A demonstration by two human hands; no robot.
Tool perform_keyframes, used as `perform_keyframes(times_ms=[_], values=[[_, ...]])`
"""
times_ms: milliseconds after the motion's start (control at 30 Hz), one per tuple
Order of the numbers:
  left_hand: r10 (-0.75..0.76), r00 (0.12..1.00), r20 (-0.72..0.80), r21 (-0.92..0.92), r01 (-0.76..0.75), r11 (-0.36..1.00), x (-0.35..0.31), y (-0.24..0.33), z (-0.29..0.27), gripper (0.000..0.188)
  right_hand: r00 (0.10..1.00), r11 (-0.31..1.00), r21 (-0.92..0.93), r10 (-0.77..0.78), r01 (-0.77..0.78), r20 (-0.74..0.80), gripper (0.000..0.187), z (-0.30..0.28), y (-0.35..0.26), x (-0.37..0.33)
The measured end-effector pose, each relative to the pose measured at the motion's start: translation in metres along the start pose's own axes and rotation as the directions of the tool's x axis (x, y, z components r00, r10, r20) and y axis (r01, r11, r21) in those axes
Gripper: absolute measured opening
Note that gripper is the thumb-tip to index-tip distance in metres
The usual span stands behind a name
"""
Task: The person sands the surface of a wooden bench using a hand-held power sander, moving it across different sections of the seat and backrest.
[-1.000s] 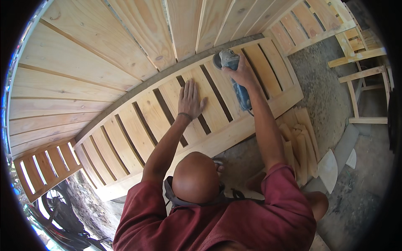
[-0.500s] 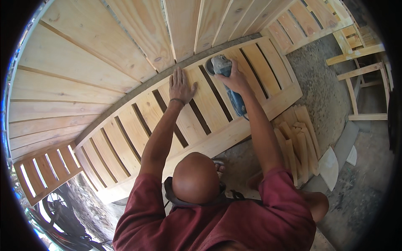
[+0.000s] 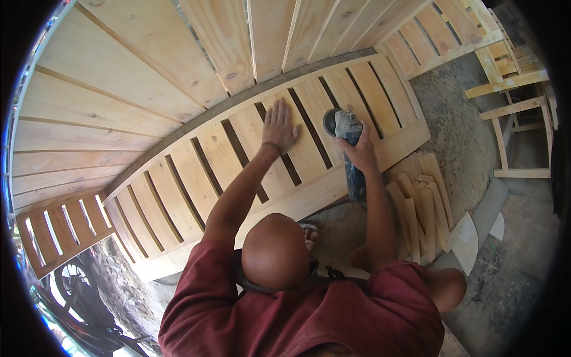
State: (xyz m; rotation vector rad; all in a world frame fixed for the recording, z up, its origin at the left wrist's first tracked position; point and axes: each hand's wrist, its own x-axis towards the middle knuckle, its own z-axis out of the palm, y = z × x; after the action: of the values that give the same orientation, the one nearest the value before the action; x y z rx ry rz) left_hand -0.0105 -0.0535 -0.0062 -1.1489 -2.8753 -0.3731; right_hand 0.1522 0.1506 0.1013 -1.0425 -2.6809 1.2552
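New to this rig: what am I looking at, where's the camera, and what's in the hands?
No robot here: a person works bare-handed. The single view comes from the left of two fisheye cameras worn on the head, looking down, so straight edges bend near the rim. The left hand lies flat on a slatted wooden panel, holding nothing. The right hand grips a blue-and-grey power tool with a round disc. Loose wood pieces lie to the right.
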Motion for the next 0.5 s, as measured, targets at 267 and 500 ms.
perform_keyframes(times_ms=[267, 500], values=[[0.161, 0.983, 0.093, -0.143, -0.147, 0.979, -0.148, 0.063, -0.009, 0.072, 0.994, 0.993, -0.051, -0.108, 0.108, 0.016, 0.100, 0.025, -0.041, 0.073], [0.008, 0.981, 0.192, -0.126, 0.016, 0.992, -0.237, 0.065, -0.043, 0.070, 0.974, 0.984, -0.067, -0.150, 0.164, 0.170, 0.111, 0.047, -0.104, 0.114]])
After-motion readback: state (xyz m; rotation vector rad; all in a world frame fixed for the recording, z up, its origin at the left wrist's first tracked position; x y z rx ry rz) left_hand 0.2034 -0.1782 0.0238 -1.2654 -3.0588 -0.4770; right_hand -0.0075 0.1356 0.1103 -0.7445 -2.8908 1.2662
